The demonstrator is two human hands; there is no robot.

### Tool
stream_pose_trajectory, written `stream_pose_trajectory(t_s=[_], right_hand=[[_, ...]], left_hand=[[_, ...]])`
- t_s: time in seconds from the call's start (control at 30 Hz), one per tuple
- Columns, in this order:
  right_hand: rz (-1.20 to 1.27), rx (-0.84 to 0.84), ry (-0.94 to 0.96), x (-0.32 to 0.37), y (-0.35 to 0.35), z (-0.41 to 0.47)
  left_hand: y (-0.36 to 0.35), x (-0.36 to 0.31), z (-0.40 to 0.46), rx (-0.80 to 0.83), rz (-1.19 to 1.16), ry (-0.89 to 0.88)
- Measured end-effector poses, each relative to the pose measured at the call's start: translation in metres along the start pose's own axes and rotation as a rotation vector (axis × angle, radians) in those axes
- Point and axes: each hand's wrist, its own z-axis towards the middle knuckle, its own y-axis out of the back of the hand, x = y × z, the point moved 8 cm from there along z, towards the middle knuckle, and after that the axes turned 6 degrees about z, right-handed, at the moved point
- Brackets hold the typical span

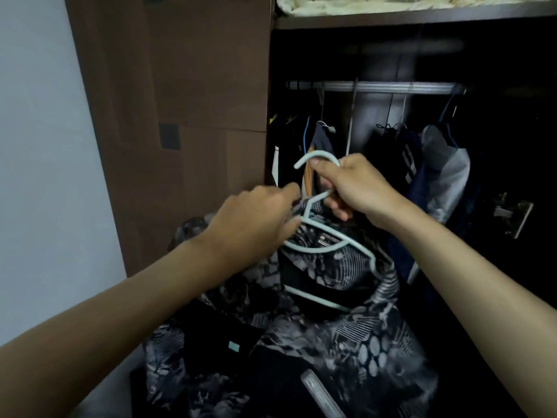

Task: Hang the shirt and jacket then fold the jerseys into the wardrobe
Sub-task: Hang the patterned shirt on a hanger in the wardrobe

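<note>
The patterned black-and-grey shirt [346,267] hangs on a pale hanger [328,251] held up in front of the open wardrobe [376,22], its body drooping below both hands. The right hand [358,188] grips the hanger's neck just under the hook, fingers curled round it, so the shirt hangs directly beneath that grip. The left hand [256,218] pinches at the collar by the hanger's left shoulder; its fingertips are blurred and partly hidden, so what exactly they hold is hard to make out. The shirt's lower part runs out of view at the bottom edge. Behind the hands, dark clothes [422,158] hang from a metal rail [370,86], and the brown wardrobe door [180,86] stands open at the left.
</note>
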Motion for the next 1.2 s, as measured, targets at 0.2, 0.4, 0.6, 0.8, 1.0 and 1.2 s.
stream_pose_trajectory(t_s=[0.2, 0.4, 0.6, 0.8, 1.0, 1.2], right_hand=[[-0.220, 0.098, 0.060, -0.010, -0.007, -0.011], [-0.145, 0.143, 0.031, -0.009, 0.004, -0.003], [-0.130, 0.133, 0.060, -0.013, -0.010, -0.007], [-0.180, 0.152, 0.043, -0.015, -0.007, -0.008], [-0.084, 0.004, 0.119, -0.006, 0.008, -0.016], [-0.086, 0.053, 0.088, -0.016, 0.012, -0.021]], left_hand=[[-0.008, 0.050, -0.016, -0.119, -0.134, 0.156], [-0.018, 0.066, -0.018, -0.146, -0.161, 0.120], [-0.020, 0.068, -0.016, -0.011, -0.517, 0.101], [-0.034, 0.063, -0.030, -0.052, -0.672, 0.085], [-0.059, 0.067, -0.023, 0.267, -0.852, 0.175], [-0.065, 0.055, -0.024, 0.438, -0.887, 0.045]])
